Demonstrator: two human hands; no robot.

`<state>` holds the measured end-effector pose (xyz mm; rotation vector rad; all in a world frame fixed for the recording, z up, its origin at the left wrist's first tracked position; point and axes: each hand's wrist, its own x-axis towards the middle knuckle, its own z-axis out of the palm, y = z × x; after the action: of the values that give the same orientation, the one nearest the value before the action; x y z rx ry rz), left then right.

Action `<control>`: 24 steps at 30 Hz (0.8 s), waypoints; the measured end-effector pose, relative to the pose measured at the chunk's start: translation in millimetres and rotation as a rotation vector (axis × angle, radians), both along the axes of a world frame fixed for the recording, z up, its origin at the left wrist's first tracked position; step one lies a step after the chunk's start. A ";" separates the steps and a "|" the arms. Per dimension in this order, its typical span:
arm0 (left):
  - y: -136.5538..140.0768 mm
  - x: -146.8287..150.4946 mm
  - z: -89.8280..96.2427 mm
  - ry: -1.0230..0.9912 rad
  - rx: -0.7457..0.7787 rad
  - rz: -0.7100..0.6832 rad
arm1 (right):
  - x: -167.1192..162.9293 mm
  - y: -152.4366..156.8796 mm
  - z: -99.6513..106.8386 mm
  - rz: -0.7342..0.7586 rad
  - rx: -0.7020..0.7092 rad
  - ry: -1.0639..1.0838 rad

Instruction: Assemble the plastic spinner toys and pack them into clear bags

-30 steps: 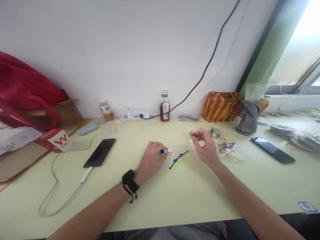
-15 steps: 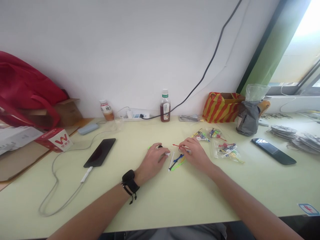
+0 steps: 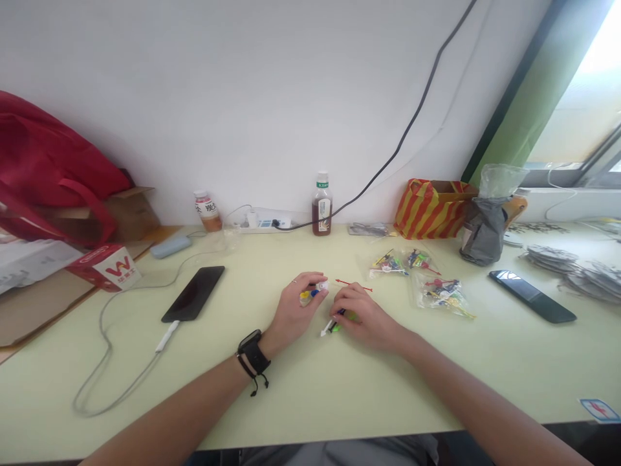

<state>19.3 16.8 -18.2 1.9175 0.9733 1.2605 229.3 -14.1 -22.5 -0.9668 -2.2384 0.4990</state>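
White plastic, a small roundish piece [image 3: 322, 285], sat pinched between thumb and fingertips of the curled left hand [image 3: 297, 303]. Over the pale-green surface [image 3: 301, 401], the right hand [image 3: 363, 316] bent partly closed across a slim white arrow-tipped plastic stick [image 3: 324, 332]; its grip was unclear. The stick looked light, stiff, perhaps snappable, best pinched mid-shaft.

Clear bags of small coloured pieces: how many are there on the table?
3: the left bag, the middle bag just right of it, and the right bag, nearest the person.
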 end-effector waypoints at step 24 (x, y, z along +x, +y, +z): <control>-9.1 3.7 3.2 -0.128 -0.242 -0.327 | -1.5 -9.0 15.4 0.031 -0.223 0.399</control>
<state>23.1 7.7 -15.0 1.7023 0.6782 1.0119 227.8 -23.1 -7.1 -0.8532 -1.8678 0.8879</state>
